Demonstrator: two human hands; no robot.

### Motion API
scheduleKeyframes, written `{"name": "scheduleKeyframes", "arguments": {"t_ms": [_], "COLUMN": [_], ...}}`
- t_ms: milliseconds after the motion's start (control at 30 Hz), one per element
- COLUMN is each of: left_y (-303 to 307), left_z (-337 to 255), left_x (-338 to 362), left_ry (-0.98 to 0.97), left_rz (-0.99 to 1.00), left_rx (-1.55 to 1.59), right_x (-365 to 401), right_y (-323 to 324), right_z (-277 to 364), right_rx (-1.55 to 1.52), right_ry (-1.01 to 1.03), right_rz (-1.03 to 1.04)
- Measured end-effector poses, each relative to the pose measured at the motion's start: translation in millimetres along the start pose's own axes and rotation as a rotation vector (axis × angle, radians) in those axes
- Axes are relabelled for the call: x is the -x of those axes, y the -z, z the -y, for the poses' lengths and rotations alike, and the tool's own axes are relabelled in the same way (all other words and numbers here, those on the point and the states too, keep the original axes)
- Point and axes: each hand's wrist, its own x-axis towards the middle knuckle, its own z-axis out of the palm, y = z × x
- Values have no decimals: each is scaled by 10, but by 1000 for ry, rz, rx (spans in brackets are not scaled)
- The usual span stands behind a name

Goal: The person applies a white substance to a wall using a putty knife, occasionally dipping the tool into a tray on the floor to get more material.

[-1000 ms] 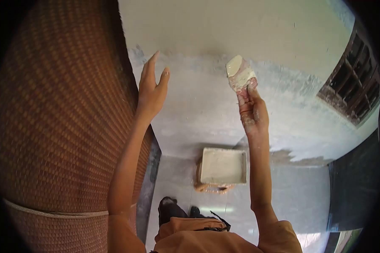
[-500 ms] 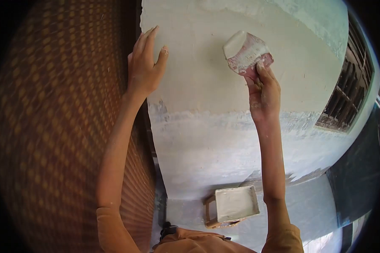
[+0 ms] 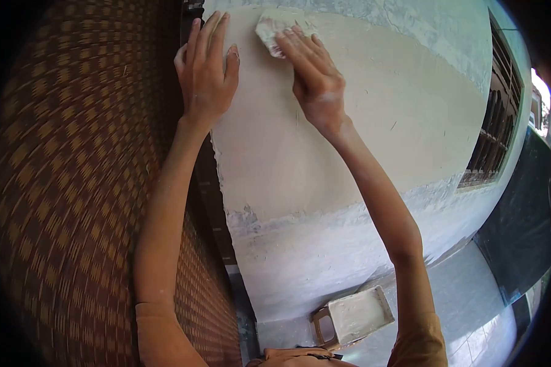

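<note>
My right hand (image 3: 315, 76) grips a flat scraper (image 3: 269, 33) smeared with white paste and presses it to the upper part of the wall (image 3: 373, 128). The scraper's handle side is hidden under my fingers. At the wall's left edge, my left hand (image 3: 207, 70) lies with fingers stretched upward and thumb apart, holding nothing. Smooth cream-coloured coating covers the middle of the wall, with rougher bluish-white patches above and below it.
A tray of white paste (image 3: 361, 315) rests on a small wooden stool (image 3: 323, 327) at the wall's foot. Woven brown matting (image 3: 92, 183) runs along the left. To the right are a barred window (image 3: 496, 131) and a dark panel (image 3: 517, 214).
My right hand has swung up and left, turning the scraper from facing me onto the wall. My left hand has shifted slightly upward. The view has tilted, so the tray appears lower and further right.
</note>
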Motion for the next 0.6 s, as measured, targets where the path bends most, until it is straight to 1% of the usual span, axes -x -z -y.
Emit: {"name": "scheduleKeyframes", "arguments": {"t_ms": [33, 67, 200, 267, 333, 400, 467, 600], "left_y": [-40, -77, -139, -120, -117, -127, -140, -126], "left_z": [9, 14, 17, 7, 17, 31, 57, 44], "left_x": [-17, -29, -37, -35, -7, -7, 3, 10], "left_ry": [-3, -19, -28, -35, -34, -43, -34, -19], "left_rz": [-3, -19, -40, -32, -22, -36, -33, -25], "left_rx": [-1, -11, -16, -34, -50, -20, -21, -36], "right_x": [1, 25, 67, 112, 149, 192, 262, 365], "right_y": [-34, -76, -159, -158, -140, -84, 20, 296], "right_z": [-4, -15, -22, -11, 8, 52, 138, 339], "right_rx": [48, 60, 95, 99, 87, 81, 41, -6], "right_ry": [50, 53, 66, 35, -5, -48, -66, -49], "right_rz": [71, 104, 148, 242, 272, 300, 387, 444]}}
